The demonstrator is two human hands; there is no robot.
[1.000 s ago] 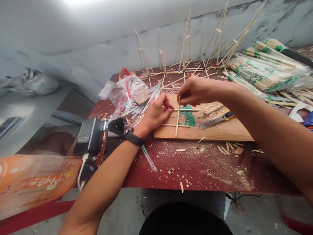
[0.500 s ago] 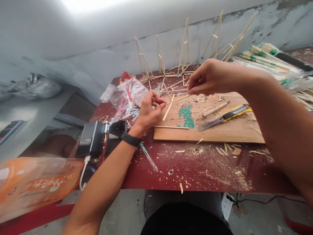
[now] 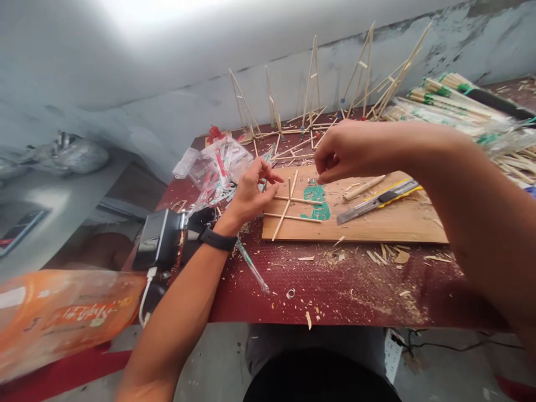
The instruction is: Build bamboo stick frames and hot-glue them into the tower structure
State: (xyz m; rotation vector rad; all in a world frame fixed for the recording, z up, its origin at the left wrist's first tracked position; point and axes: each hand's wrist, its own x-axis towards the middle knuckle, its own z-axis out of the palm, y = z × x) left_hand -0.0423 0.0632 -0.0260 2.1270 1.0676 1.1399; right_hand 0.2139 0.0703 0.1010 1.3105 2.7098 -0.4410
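Observation:
A wooden board (image 3: 377, 223) with a green paint patch (image 3: 318, 204) lies on the dark red table (image 3: 343, 290). On its left part lies a cross of thin bamboo sticks (image 3: 288, 207): one long slanted stick over two crosswise ones. My left hand (image 3: 251, 192), with a black wristband, hovers at the board's left edge. Its fingers are loosely spread and their tips are just above the sticks' left ends. My right hand (image 3: 352, 151) hangs above the board's far edge, with thumb and fingers pinched together. What they hold, if anything, is hidden.
A utility knife (image 3: 377, 198) and a short dowel (image 3: 363, 188) lie on the board. Clear bags of wrappers (image 3: 218, 167) and a black device (image 3: 157, 240) sit left. Upright stick frames (image 3: 314, 84) stand at the wall, chopstick bundles (image 3: 452, 106) at right. Wood shavings litter the table.
Both hands were pressing the crossed sticks. My left hand then lifted the long stick and set it down slanted; my right hand rose, then came lower again in a pinch.

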